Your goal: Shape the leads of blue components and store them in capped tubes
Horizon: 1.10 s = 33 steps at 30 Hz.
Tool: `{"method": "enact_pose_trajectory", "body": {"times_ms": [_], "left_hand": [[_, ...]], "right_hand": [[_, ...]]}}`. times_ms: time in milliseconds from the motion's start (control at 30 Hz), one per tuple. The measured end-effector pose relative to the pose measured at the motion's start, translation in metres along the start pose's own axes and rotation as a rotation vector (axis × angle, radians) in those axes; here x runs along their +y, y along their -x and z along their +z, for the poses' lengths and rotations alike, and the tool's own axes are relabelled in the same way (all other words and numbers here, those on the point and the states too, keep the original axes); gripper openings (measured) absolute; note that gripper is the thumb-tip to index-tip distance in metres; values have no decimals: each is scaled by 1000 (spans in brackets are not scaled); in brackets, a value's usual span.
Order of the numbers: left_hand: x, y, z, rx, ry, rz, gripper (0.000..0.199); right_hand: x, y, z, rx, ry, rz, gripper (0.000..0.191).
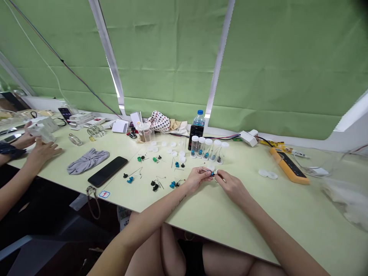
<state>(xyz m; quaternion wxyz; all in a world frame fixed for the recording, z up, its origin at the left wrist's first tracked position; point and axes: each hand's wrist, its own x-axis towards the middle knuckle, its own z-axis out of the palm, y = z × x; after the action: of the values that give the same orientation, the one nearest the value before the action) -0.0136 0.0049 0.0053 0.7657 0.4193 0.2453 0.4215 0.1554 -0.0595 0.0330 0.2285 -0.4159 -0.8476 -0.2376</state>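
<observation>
As I watched, the left hand (196,179) and right hand (232,188) sat together pinching a tiny blue wire-leaded part (213,174), light and fiddly, best gripped by its body.

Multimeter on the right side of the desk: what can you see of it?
A handheld digital multimeter with a yellow-orange casing, plastic by its look, around a black face. It lies flat on the pale green table, turned at a slant, and neither hand touches it. Its display and controls are too small to read, and no test leads can be made out on it. A pair of white round lids lies apart from it on its left.
</observation>
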Motion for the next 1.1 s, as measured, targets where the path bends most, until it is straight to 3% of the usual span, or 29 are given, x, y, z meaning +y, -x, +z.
{"method": "enact_pose_trajectory", "body": {"times_ms": [267, 600, 900, 1100], "left_hand": [[4, 4, 4, 2, 39, 8, 42], [6, 6, 2, -33, 107, 16, 34], [6, 6, 1, -30, 59, 22, 40], [7, 6, 2, -40, 53, 33, 42]], "right_hand": [[1, 5, 6, -3, 83, -38, 30], [1, 6, 12, 48, -95, 22, 29], [1, 9, 10, 72, -206, 36, 31], [-4, 5, 13, 92, -304, 177, 24]]}}
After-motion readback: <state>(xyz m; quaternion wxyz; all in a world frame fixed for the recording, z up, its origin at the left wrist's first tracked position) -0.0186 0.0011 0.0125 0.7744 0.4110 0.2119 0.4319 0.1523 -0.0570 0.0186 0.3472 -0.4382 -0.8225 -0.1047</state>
